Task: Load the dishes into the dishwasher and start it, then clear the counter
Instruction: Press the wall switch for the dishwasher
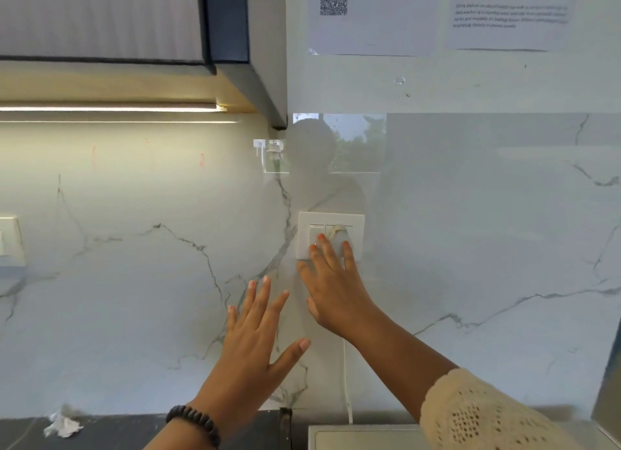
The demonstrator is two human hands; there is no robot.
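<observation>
Right hand, fingers straight, presses the wall switch beside the plug. Left hand spread, holding nothing. Switch likely a stiff, light rocker: press with one fingertip. Dishwasher out of view.

Dark surface runs along the bottom edge, butted against the marble wall. Crumpled white paper scrap lies on it at far left, close to the wall. To the right, a pale flat-topped appliance sits at surface level, with a white cable dropping down the wall to just behind it.
</observation>
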